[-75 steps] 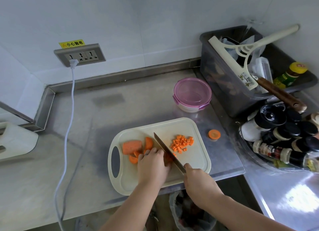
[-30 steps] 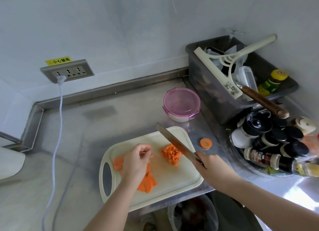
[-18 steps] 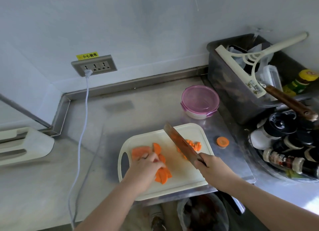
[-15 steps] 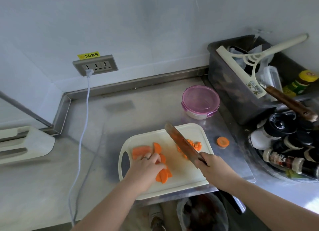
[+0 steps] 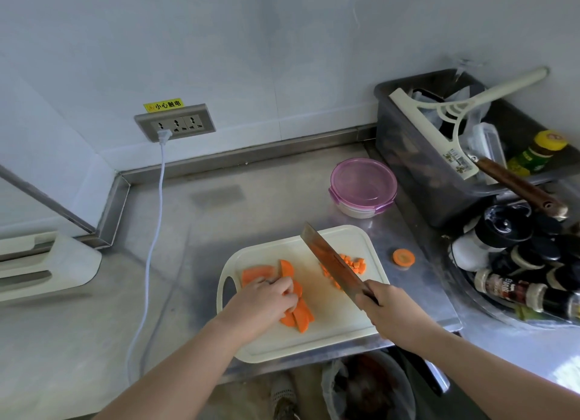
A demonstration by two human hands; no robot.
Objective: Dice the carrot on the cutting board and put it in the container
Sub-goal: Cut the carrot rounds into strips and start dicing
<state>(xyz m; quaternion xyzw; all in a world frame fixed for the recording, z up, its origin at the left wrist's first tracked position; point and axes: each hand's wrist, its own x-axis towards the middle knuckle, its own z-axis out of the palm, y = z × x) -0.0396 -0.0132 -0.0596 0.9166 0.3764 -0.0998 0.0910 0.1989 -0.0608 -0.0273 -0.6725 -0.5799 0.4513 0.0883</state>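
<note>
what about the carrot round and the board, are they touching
Apart. The head view shows bare counter between the carrot round and the board's right edge.

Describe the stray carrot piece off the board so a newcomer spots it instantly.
Start at the steel counter, then find the cream cutting board. Just past its right edge lies a single carrot round. Unlike the slices and dice, it sits alone on bare metal, a whole disc.

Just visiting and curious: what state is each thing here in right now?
Container: lid on, shut.
Knife: gripped by right hand, blade over cutting board.
Carrot slices: undiced, held by left hand.
Diced carrot: piled on the board, beside the knife.
Plug: in the socket.
Carrot end: lying on the counter.
</note>
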